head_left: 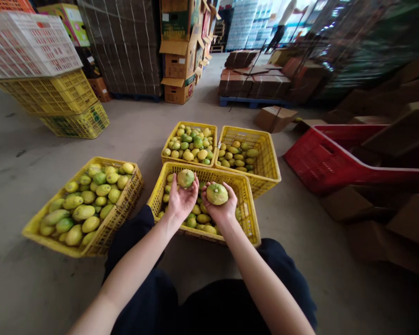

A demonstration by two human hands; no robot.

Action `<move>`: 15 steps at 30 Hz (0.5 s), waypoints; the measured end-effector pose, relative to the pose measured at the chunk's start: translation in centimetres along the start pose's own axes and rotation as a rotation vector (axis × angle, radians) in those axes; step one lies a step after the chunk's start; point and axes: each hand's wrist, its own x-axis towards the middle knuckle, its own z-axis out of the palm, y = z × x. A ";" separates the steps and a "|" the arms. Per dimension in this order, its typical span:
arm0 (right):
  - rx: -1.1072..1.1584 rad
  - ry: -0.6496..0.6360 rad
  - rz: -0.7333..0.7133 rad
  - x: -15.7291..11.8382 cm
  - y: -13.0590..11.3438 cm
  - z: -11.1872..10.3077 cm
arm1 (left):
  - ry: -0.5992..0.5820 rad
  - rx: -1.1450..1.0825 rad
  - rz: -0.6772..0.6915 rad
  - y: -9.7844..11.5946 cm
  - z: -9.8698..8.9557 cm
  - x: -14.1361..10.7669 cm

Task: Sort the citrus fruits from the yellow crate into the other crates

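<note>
My left hand is closed around a yellow-green lemon, palm turned up. Beside it, my right hand grips a second, rounder-looking lemon. Both hands are above the near yellow crate, which holds more lemons, partly hidden under my hands and wrists. Behind it, a yellow crate is heaped with yellow and green lemons. Next to that, another yellow crate has lemons lower inside it. To the left, a full yellow crate holds large lemons.
A red crate with cardboard boxes around it lies at the right. Stacked yellow and white crates stand at the left. Farther back are piled cartons, a blue pallet with flattened cardboard and a person.
</note>
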 end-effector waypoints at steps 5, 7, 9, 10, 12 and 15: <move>0.017 -0.015 -0.003 -0.1 -0.2 0.3 | -0.037 0.062 0.018 0.3 -0.3 -0.3; 0.030 -0.010 -0.008 -0.2 -0.3 0.4 | -0.042 0.084 0.011 0.4 -0.4 -0.4; 0.041 -0.009 -0.011 -0.4 -0.4 0.6 | -0.049 0.102 -0.014 0.3 -0.5 -0.5; 0.044 -0.013 -0.011 -0.5 -0.5 0.7 | -0.048 0.108 -0.029 0.3 -0.6 -0.6; 0.038 -0.017 -0.007 -0.7 -0.8 0.8 | -0.035 0.113 -0.056 0.1 -0.6 -0.8; -0.004 -0.008 -0.008 -0.9 -1.1 1.0 | 0.001 0.111 -0.075 -0.2 -0.5 -1.0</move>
